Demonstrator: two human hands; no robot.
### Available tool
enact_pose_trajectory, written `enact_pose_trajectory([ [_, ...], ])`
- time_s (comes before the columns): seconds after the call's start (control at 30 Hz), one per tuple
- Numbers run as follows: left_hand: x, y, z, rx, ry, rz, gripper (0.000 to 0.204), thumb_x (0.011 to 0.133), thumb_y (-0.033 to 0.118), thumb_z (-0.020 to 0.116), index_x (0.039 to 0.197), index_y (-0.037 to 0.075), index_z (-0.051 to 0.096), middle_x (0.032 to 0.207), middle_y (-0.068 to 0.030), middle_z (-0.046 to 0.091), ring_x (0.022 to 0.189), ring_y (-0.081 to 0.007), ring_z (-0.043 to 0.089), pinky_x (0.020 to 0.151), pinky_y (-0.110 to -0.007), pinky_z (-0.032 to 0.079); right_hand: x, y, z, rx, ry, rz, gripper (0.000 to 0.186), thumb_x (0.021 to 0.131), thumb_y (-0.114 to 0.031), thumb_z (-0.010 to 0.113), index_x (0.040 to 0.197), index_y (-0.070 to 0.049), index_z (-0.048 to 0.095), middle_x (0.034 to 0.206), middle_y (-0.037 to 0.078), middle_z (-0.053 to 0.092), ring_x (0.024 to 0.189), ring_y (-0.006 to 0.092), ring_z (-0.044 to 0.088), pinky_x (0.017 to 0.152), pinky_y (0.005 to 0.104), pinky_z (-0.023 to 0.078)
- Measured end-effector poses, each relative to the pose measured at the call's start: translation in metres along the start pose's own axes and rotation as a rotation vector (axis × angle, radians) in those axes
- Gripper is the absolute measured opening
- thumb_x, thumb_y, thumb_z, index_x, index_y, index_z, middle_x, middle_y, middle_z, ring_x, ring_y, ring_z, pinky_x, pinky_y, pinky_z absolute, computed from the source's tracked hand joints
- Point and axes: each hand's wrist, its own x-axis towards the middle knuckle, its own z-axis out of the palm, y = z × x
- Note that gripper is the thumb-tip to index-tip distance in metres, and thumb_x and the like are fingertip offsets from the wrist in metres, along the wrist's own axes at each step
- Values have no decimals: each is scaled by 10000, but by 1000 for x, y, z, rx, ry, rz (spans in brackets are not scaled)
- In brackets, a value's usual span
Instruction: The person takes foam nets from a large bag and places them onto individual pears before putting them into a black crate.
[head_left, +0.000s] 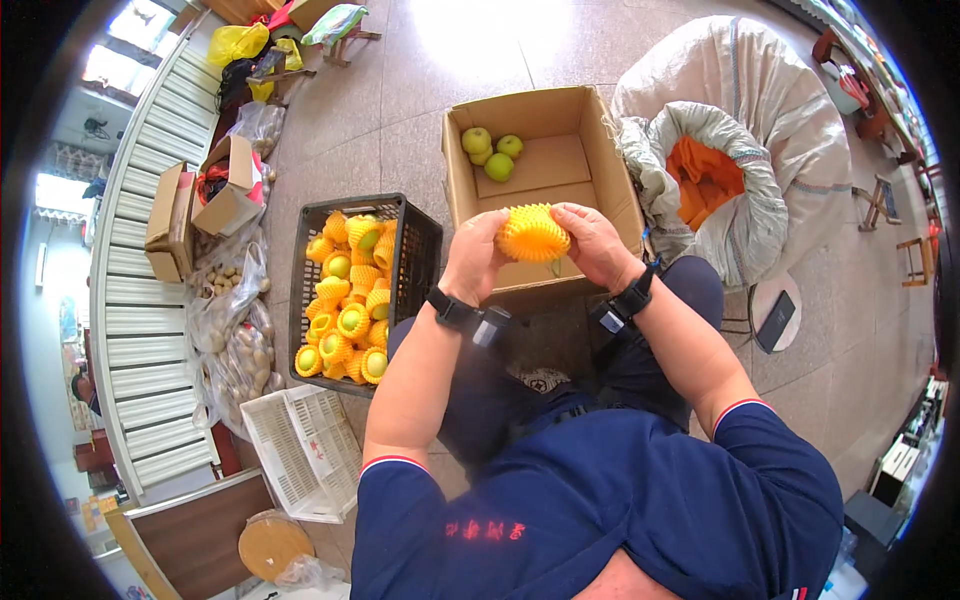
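Both my hands hold a yellow foam fruit net (535, 233) over the near side of an open cardboard box (620, 195). My left hand (476, 250) grips its left end with thumb and fingers. On the other end my right hand (600, 245) is closed. Whether a fruit sits inside this net I cannot tell. Several green apples (499, 166) lie in the box's far left corner. To the left stands a black plastic crate (425, 235) full of green fruits in yellow foam nets (353, 320).
Right of the box is a large white woven sack (780, 130), its rolled mouth showing orange foam nets (703, 180). A round stool (775, 312) bears a dark phone. A white plastic basket (300, 455) lies behind the crate. Bagged produce (235, 340) lines the left wall.
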Motion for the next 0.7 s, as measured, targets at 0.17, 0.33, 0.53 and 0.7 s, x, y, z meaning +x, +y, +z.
enact_pose_trajectory([
  [0.17, -1, 2, 2, 119, 33, 29, 288, 983, 251, 579, 1186, 48, 595, 1094, -76, 668, 968, -179, 655, 802, -338, 546, 0, -2, 6, 38, 138, -57, 233, 1032, -235, 574, 1114, -26, 635, 1055, 47, 692, 942, 132, 672, 863, 283, 546],
  [0.33, -5, -4, 11, 369, 25, 185, 579, 928, 293, 699, 1373, 23, 444, 1254, -86, 578, 1134, -171, 585, 888, -311, 524, 2, -5, 6, 13, 175, -91, 230, 1025, -227, 592, 1132, -26, 623, 1060, 53, 688, 948, 137, 674, 865, 279, 551],
  [0.53, -2, -10, 9, 416, -66, 199, 548, 940, 226, 693, 1371, 2, 438, 1244, -110, 584, 1077, -166, 618, 875, -323, 557, 9, -7, 15, 2, 193, -46, 233, 1023, -241, 597, 1135, -37, 618, 1052, 43, 681, 947, 139, 675, 862, 289, 559],
  [0.7, 3, 5, 2, 266, 94, 207, 433, 943, 222, 686, 1293, 41, 507, 1160, -77, 640, 1022, -164, 650, 816, -317, 570, 20, -11, 11, -273, 214, 166, 279, 1004, -262, 601, 1185, -50, 609, 1045, 35, 669, 871, 127, 656, 775, 280, 547],
])
